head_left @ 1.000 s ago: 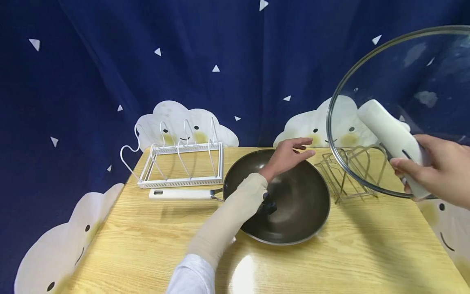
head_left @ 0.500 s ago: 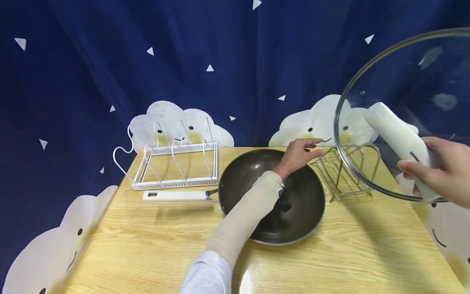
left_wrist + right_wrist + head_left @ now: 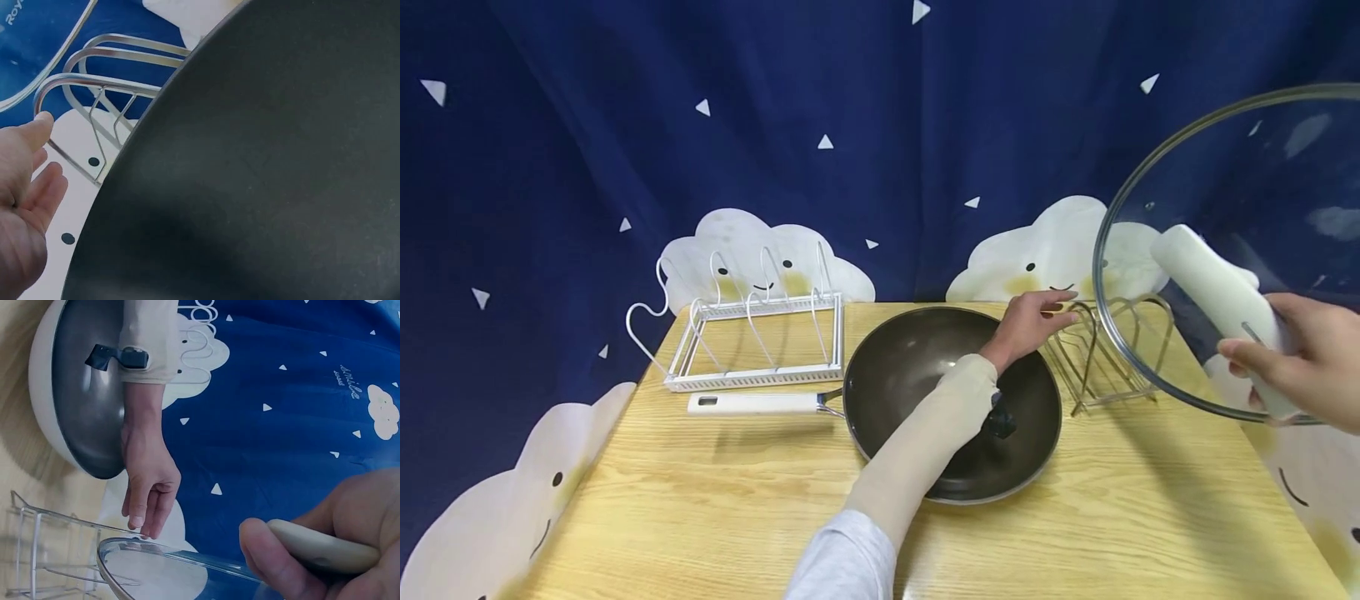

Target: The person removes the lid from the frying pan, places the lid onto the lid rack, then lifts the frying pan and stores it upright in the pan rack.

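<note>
"Where was the lid [image 3: 1262, 183], and how would it handle?"

"I saw it tilted in the air near the wire rack [image 3: 1087, 367], the right hand [image 3: 1318, 358] gripping its white handle [image 3: 1213, 287]. Glass with a metal rim: I judged it stiff, fairly heavy, slippery and breakable, best held there."

"The left hand [image 3: 1030, 325]?"

"Fingers loosely extended by the rack; I couldn't tell whether they touched. The pan [image 3: 917, 367] sat on a wooden table [image 3: 737, 517] before a blue curtain [image 3: 880, 125]."
</note>
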The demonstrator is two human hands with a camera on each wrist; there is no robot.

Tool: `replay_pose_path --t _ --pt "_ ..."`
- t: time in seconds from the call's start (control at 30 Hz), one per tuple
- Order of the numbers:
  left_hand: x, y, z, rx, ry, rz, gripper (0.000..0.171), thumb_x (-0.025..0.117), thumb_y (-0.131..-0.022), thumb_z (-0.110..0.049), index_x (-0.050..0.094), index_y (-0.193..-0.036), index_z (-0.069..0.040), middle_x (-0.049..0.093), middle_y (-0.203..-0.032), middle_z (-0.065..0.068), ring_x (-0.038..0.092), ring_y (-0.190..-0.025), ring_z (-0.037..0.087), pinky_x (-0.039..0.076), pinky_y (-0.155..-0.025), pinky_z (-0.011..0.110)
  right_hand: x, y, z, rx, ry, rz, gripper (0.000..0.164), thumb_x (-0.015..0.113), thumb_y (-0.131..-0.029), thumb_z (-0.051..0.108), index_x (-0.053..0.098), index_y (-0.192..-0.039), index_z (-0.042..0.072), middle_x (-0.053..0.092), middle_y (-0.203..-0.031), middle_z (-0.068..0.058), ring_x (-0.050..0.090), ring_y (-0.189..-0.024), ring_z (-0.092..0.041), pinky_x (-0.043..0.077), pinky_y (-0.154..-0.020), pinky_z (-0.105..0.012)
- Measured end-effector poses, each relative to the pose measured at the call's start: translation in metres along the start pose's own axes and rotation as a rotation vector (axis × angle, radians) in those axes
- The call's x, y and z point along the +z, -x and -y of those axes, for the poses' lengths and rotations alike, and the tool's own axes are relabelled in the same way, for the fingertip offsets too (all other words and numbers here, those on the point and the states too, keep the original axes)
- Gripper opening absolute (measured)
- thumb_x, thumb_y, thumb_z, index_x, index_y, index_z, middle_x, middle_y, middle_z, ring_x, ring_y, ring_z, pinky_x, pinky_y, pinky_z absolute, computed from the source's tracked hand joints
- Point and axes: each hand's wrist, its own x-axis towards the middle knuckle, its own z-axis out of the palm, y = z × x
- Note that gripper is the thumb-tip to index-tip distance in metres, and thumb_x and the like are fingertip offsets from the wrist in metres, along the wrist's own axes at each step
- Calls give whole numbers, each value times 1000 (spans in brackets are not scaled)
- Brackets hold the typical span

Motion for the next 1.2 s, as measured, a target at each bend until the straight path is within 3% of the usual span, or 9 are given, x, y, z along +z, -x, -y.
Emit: replay_pose_path --t 0.27,0.47,0.57,0.8,1.0,1.2 --pt "7 -4 2 4 -65 -5 35 68 -100 -25 68 -134 -16 68 -135 -4 67 -114 9 48 -83 9 0 -5 0 42 150 71 48 70 -97 15 45 -114 -23 63 -72 -22 59 -50 -25 47 -44 -42" --pt "10 -6 -3 -7 -62 -52 28 68 -100 -19 72 -127 -14 72 -125 -1 69 -109 7 48 -82 8 4 -9 4 68 141 177 37 64 -102 22 49 -111 -11 64 -71 -8 59 -54 -20 46 -46 -37" --pt "12 -8 -5 -2 -64 -73 24 68 -99 -18 74 -122 -12 74 -118 -1 70 -106 6 48 -82 7 7 -12 4 67 144 204 35 63 -102 20 48 -112 -11 65 -74 -11 59 -56 -20 47 -46 -38" --pt "15 -12 -3 23 -82 -117 18 69 -98 -16 77 -114 -12 77 -111 0 71 -101 6 47 -84 7 18 -19 2 22 207 189 30 64 -99 18 52 -106 -9 64 -74 -11 57 -56 -22 42 -48 -37" --pt "17 -15 1 24 -105 -140 18 68 -99 -19 78 -112 -13 77 -111 -2 71 -101 6 47 -85 8 26 -26 -1 13 180 183 32 64 -98 20 51 -106 -8 63 -74 -14 57 -56 -22 42 -48 -37" --pt "22 -16 3 3 -81 -142 18 68 -99 -20 78 -112 -13 77 -112 -2 71 -101 5 47 -84 8 34 -30 -3 -38 186 160 33 66 -97 18 52 -105 -11 62 -68 -8 57 -55 -22 41 -48 -37"
